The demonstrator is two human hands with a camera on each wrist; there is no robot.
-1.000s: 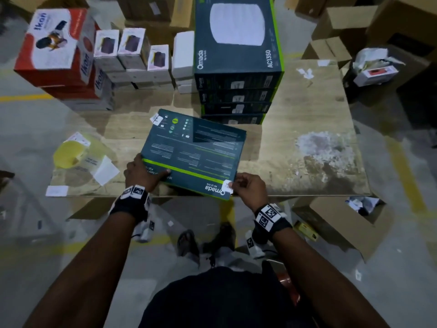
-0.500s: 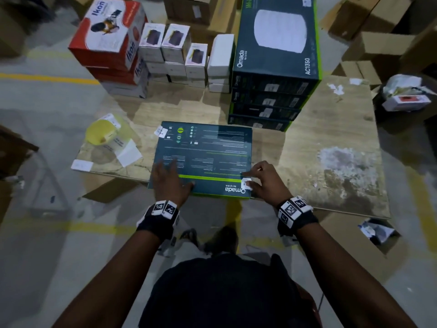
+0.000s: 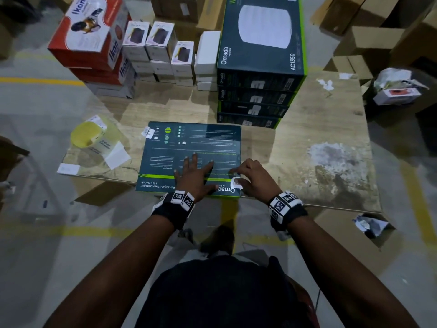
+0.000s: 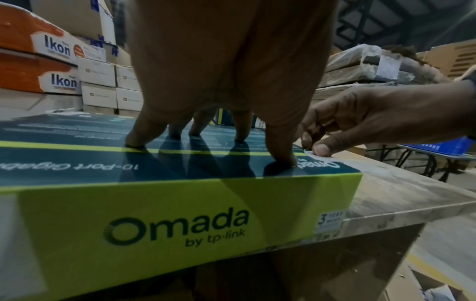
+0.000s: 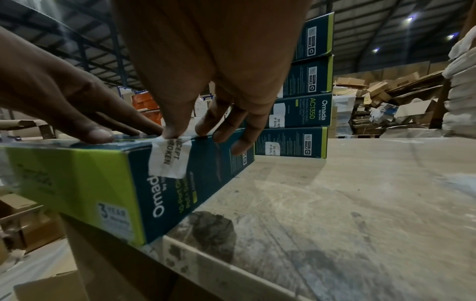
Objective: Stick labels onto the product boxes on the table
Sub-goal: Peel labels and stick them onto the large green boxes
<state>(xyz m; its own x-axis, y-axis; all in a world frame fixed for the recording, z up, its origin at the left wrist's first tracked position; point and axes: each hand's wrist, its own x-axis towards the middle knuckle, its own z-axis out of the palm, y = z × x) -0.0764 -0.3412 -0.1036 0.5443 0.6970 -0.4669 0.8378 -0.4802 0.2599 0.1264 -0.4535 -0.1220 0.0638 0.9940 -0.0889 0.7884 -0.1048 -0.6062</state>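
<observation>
Your worn wooden table carries, at its near edge, the flat dark-teal Omada switch box with a lime-green front side, which overhangs that edge slightly. Behind it stands a stack of four dark-teal Omada AC1350 boxes, and to the left of that stack two red Ikon boxes and a cluster of small white cartons. Your left hand lies on the lid with straight, spread fingers, pressing down. Your right hand bends its thumb and fingers onto the small white seal label at the box's near right corner. Only the right wrist view shows the label folding over the edge onto the side face, with part of its black print legible. The yellow roll of labels sits at the table's left.
</observation>
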